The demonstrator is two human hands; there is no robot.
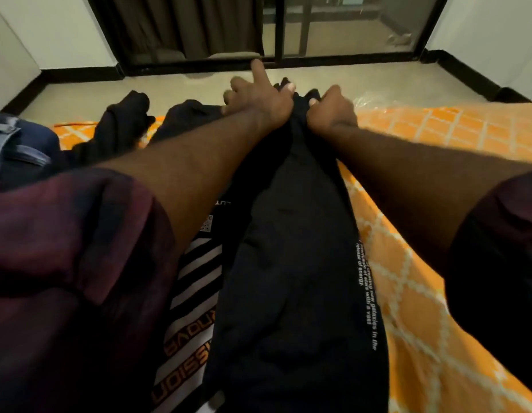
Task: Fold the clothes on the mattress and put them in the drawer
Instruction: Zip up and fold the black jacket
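Over on the left edge of the mattress (437,293) there's a heap of denim (11,144) and another dark garment (124,120) bunched near the far edge. My left hand (259,99) is stretched way out, arm nearly straight, index finger poking up and the other fingers loose, thumb pinching the far end of the black printed garment (297,278). So that grip is only partly closed, more of a pinch than a fist. The right hand (330,111) is just beside it, almost touching, knuckles up and curled tight on the same bunched end. The garment runs from both grips back toward me in a long strip down the middle of the mattress, striped print on its left side, small white text along its right edge.
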